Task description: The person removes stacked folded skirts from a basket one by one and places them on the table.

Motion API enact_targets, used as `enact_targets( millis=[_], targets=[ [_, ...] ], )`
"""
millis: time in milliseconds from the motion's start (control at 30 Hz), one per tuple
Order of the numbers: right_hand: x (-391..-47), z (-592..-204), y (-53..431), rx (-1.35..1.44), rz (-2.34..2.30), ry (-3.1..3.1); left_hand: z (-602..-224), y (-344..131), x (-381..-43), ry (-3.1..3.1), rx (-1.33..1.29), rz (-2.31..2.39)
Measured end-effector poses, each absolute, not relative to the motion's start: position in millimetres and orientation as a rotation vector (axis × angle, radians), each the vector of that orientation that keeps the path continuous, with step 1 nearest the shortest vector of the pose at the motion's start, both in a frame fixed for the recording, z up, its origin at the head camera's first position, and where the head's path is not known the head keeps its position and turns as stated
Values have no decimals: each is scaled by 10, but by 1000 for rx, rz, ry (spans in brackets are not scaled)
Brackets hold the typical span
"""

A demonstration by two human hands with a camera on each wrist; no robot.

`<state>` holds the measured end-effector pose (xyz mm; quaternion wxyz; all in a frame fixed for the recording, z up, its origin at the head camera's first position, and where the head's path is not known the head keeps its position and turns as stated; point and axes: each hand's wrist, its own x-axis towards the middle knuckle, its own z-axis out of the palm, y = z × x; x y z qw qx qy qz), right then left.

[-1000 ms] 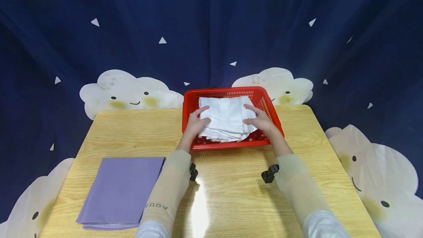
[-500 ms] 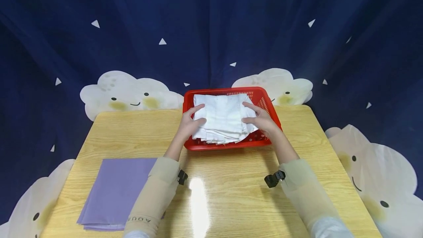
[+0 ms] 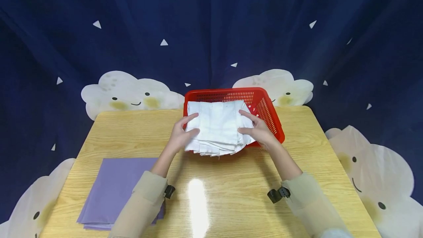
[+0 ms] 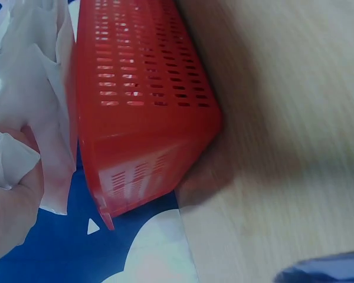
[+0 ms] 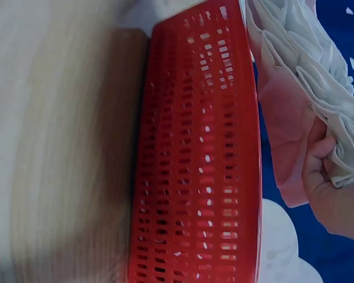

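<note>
A folded stack of white cloth hangs over the front of the red plastic basket, held from both sides. My left hand grips its left edge, and my right hand grips the right edge, each with thumb and a finger showing on top. In the left wrist view, the fingers curl into the cloth above the basket rim. The right wrist view shows layered folds of cloth pinched by the right hand, above the basket's slotted side.
A folded purple cloth lies at the front left of the wooden table, partly under the left forearm. Behind the table hangs a dark blue curtain with clouds and white triangles. Red spotted material shows inside the basket.
Both hands have raised the white cloth stack and drawn it toward the person and slightly left, so it now overlaps the basket's front rim. The basket and purple cloth have stayed put.
</note>
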<state>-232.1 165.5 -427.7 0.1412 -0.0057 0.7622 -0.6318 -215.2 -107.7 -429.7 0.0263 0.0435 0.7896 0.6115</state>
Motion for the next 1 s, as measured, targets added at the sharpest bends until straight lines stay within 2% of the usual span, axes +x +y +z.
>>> enact_targets(
  millis=[167,500,767,1000],
  targets=[
    [-2139,-4323,1585,-87,-1818,2277,-4187,-1136,-1909,2347,135,1973],
    [-1824,-4423,1453,-122,-1873,2251,-4533,-1307,-1679,2362,135,1987],
    [-1603,-4511,1405,-192,-1872,2267,-4362,-1341,-1362,2397,216,1983],
    [-1444,-4588,1364,-201,-1867,2275,-4437,-1367,-1197,2431,249,2007]
  ],
)
